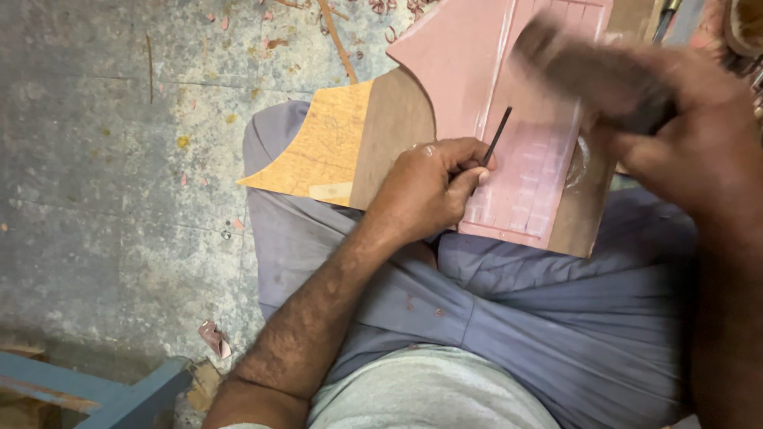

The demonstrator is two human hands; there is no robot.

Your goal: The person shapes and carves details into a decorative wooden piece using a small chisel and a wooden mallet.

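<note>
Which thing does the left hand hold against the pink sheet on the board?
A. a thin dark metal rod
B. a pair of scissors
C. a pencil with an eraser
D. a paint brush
A: the left hand pinches a thin dark rod whose lower end meets the pink sheet, while the right hand holds a blurred dark block above it.

Dark blocky tool (592,75) in the right hand (699,135) is motion-blurred; its kind can't be told. Right hand runs off the right edge. Thin dark metal rod (497,137): lower end hidden inside the left hand (429,187) fingers. Pink leather sheet (509,95) cut by the top edge, partly covered by both hands. Blue wooden frame (103,393) cropped at bottom left.
</note>
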